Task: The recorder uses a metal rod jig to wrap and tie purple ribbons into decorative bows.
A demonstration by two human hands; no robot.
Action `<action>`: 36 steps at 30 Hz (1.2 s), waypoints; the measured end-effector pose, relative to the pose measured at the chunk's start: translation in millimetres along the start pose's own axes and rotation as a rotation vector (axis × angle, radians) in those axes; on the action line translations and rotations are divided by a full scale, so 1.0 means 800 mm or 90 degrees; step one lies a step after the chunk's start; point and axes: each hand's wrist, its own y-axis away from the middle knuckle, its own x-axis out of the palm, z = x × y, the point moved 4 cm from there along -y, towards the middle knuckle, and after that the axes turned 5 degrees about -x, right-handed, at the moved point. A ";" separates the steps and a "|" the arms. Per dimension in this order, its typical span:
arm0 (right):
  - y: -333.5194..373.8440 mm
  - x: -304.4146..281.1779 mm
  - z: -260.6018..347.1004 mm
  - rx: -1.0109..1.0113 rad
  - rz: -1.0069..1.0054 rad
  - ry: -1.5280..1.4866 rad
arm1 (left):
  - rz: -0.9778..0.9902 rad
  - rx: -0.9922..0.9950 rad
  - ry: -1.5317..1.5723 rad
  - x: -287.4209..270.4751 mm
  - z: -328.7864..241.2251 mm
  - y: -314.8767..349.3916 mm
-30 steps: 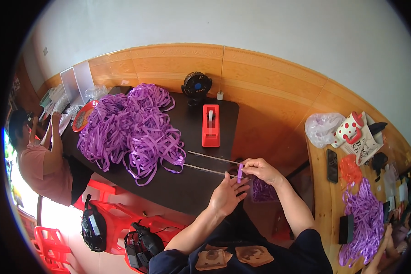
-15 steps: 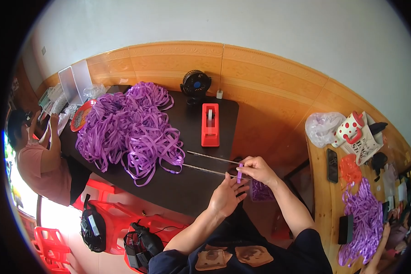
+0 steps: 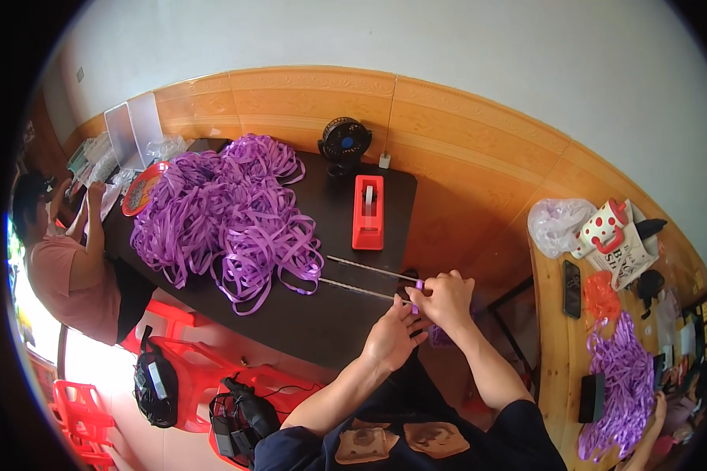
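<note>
Two thin metal rods (image 3: pixel 359 290) stick out past the near right edge of the dark table, side by side. A short purple ribbon (image 3: pixel 419 285) crosses their near ends. My right hand (image 3: pixel 448 301) closes its thumb and fingers on this ribbon at the farther rod. Palm up, my left hand (image 3: pixel 391 336) is at the end of the nearer rod, its fingers loosely apart beside the ribbon's lower end; its exact contact is hard to see. A big heap of purple ribbon loops (image 3: pixel 220 212) lies on the table to the left, reaching the rods' far ends.
A red tape dispenser (image 3: pixel 368 216) and a black fan (image 3: pixel 345 143) stand on the table (image 3: pixel 306 334). Red stools (image 3: pixel 192 369) hold black bags. On the right, a wooden table (image 3: pixel 554 345) bears a phone, bags and more purple ribbon (image 3: pixel 622 385). Other people sit left and right.
My right hand has turned, its fingers folding over the ribbon at the rods. My left hand's fingers have drawn in slightly near the ribbon. The view has shifted a little.
</note>
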 end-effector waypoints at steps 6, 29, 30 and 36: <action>0.013 0.003 0.000 -0.012 -0.104 -0.034 | 0.001 0.006 0.005 -0.002 0.001 0.000; 0.029 0.029 -0.045 0.063 -0.144 -0.545 | -0.008 0.001 -0.007 -0.003 0.002 0.000; 0.030 0.031 -0.045 0.095 -0.112 -0.601 | -0.008 0.004 -0.008 -0.003 0.001 0.000; 0.029 0.033 -0.049 0.112 -0.079 -0.756 | -0.021 0.012 -0.004 -0.008 0.004 -0.002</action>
